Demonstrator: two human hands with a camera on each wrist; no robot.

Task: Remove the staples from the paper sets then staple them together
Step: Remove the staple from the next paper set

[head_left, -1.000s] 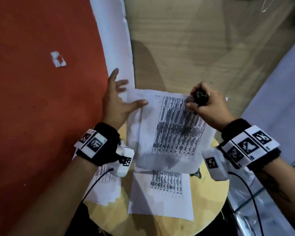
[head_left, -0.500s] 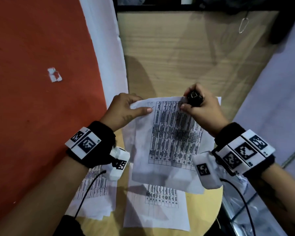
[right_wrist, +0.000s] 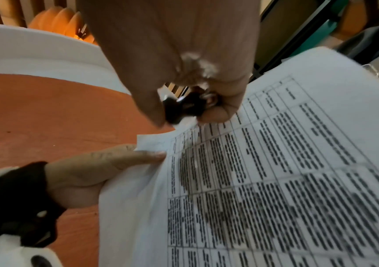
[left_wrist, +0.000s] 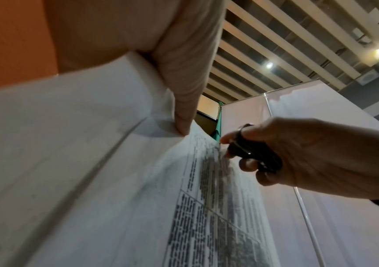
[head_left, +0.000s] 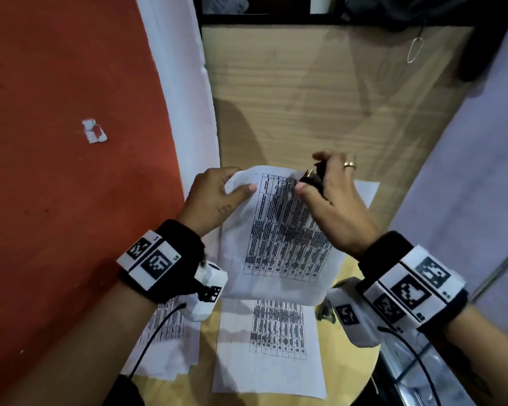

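Head view, left to right: left hand [head_left: 214, 194] pinched upper-left corner of white printed-table paper set [head_left: 279, 244], thumb on top, sheet raised and slightly curled above round pale wooden table [head_left: 346, 373]. Right hand [head_left: 335, 200] clenched small black staple remover [head_left: 313, 178] at set's top edge. Flat printed sheets [head_left: 270, 347] lay below.

My printed paper set [head_left: 285, 235] tilts up off the desk; my black staple remover [head_left: 313, 178] touches its top edge.
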